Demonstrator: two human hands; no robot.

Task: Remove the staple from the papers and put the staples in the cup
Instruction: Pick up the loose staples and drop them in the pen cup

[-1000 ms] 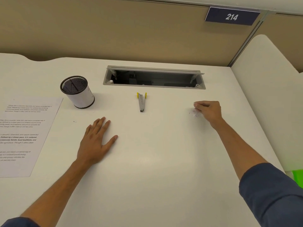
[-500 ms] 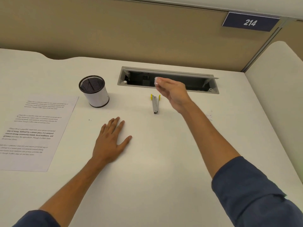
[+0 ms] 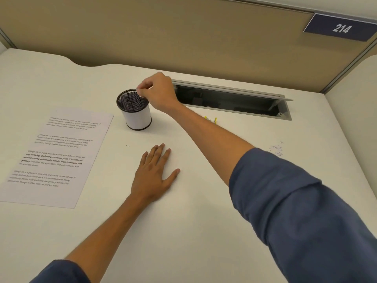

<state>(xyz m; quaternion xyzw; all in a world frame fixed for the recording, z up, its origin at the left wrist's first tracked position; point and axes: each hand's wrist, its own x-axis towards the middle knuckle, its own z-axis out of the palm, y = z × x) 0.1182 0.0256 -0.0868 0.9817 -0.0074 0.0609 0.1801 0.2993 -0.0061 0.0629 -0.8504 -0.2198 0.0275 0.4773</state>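
A white cup [image 3: 137,117] with a black mesh rim stands on the white desk [image 3: 193,231]. My right hand [image 3: 158,91] hovers over the cup's right rim, thumb and fingertips pinched on something tiny that looks like a staple, too small to make out. My left hand [image 3: 154,174] lies flat on the desk, fingers spread, holding nothing. The printed papers [image 3: 55,156] lie to the left of the cup. Only the yellow tips of the staple remover [image 3: 211,120] show behind my right forearm.
An open grey cable tray [image 3: 234,101] is sunk into the desk at the back. Small paper scraps and marks [image 3: 276,149] lie on the desk at the right. A tan partition with a "214" sign [image 3: 340,28] closes off the back.
My right hand went from the scraps on the right, across the staple remover, to above the cup, fingers still pinched. My left hand stayed flat. The view shifted left.
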